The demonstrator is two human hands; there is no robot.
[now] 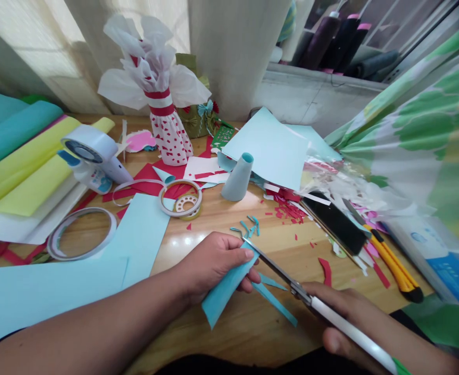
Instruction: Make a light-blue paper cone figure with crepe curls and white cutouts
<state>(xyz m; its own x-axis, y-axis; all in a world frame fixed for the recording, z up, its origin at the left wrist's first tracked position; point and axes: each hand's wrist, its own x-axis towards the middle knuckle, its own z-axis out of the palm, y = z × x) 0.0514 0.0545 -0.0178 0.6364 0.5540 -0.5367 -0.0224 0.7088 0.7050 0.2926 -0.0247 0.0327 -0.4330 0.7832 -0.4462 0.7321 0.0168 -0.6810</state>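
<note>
My left hand (214, 265) pinches a folded piece of light blue paper (225, 289) between thumb and fingers. My right hand (354, 323) is shut on the white handle of a pair of scissors (280, 271). The steel blades reach across to the paper's upper edge, right by my left fingers. Two thin blue paper strips (274, 302) lie on the wooden table (221, 333) just below the blades. Several small blue snippets (249, 225) are scattered further up the table.
A light blue paper cone (237, 179) stands amid red scraps (290, 211) and loose sheets. Rolls of tape (81, 233) and a tape dispenser (91, 156) sit left, beside stacked coloured paper (18, 156). A yellow craft knife (393, 260) and black ruler (336, 221) lie right. A paper figure (159, 104) stands behind.
</note>
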